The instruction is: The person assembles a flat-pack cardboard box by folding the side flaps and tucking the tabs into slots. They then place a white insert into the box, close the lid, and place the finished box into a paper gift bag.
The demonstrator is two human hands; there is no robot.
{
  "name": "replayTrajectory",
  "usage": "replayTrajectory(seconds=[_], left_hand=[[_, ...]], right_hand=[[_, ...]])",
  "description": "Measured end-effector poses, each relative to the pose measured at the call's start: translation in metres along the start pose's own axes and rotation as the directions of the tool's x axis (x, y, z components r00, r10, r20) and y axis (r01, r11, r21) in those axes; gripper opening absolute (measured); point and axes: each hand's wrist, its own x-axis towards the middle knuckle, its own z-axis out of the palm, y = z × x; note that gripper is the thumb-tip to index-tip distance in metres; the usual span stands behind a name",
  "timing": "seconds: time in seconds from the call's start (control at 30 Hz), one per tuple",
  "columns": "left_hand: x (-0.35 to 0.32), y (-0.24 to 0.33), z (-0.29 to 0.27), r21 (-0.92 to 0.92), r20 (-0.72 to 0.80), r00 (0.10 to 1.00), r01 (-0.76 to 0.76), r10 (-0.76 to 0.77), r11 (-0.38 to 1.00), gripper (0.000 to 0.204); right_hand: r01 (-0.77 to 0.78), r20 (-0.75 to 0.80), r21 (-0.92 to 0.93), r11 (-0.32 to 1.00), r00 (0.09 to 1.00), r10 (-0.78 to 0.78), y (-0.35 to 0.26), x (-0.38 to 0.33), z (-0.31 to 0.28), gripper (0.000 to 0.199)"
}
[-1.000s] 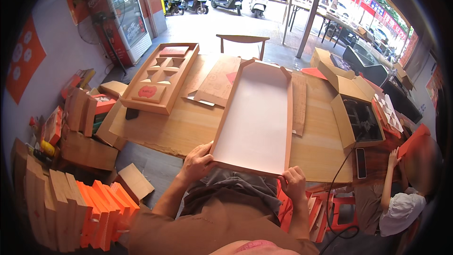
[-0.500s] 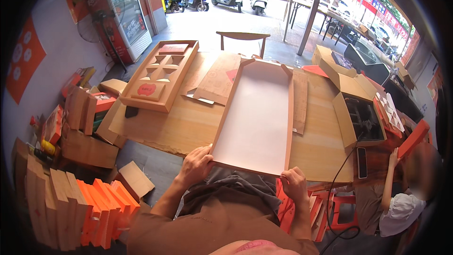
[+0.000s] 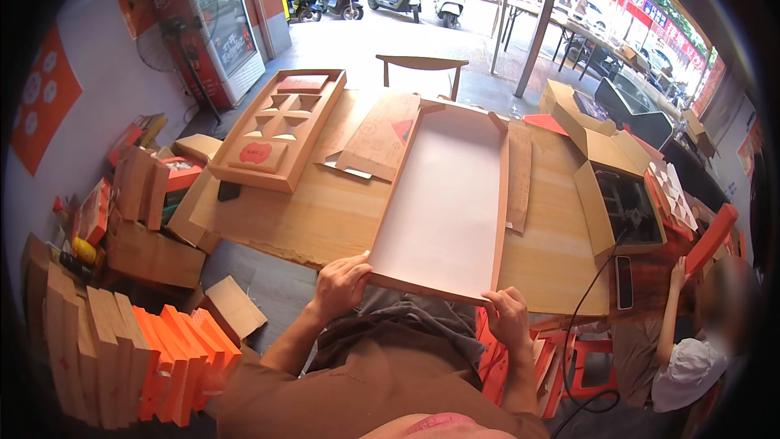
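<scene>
A long shallow cardboard box tray (image 3: 443, 203) with a white inside lies across the table in front of me, its near end at the table's front edge. At its near left corner, my left hand (image 3: 342, 284) grips the wall with fingers closed. My right hand (image 3: 508, 315) pinches the near right corner, fingers bent over the wall. Small folded flaps show at the tray's far corners. Flat brown cardboard pieces (image 3: 374, 134) lie left of the tray, and another brown panel (image 3: 519, 171) shows along its right side.
A gift box (image 3: 284, 134) with divided compartments sits on the wooden table (image 3: 284, 228) at left. An open carton (image 3: 597, 203), a phone (image 3: 623, 283) and a black cable are at right. A person (image 3: 691, 358) sits there. Boxes (image 3: 122, 358) stack on the floor at left.
The view has shifted slightly. My right hand's fingers have moved a little up and over the tray's near right corner; my left hand keeps its hold.
</scene>
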Motion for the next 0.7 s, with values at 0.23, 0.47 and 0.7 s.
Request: replayTrajectory(seconds=[0.23,0.47,0.7], left_hand=[[-0.002,-0.008,0.001,0.027,-0.025,0.999,-0.046,0.046,0.999,0.010],[-0.001,-0.005,-0.002,0.016,-0.033,0.999,0.004,-0.003,1.000,0.012],[0.001,0.001,-0.008,0.006,0.030,0.999,0.023,-0.023,1.000,0.009]], right_hand=[[0.019,0.040,0.007,1.000,0.999,-0.019,-0.001,0.003,-0.006,0.021],[0.040,0.010,-0.042,0.998,0.999,-0.040,0.002,0.002,0.000,0.023],[0.031,0.009,-0.013,0.999,0.999,-0.031,0.004,-0.002,0.000,0.020]])
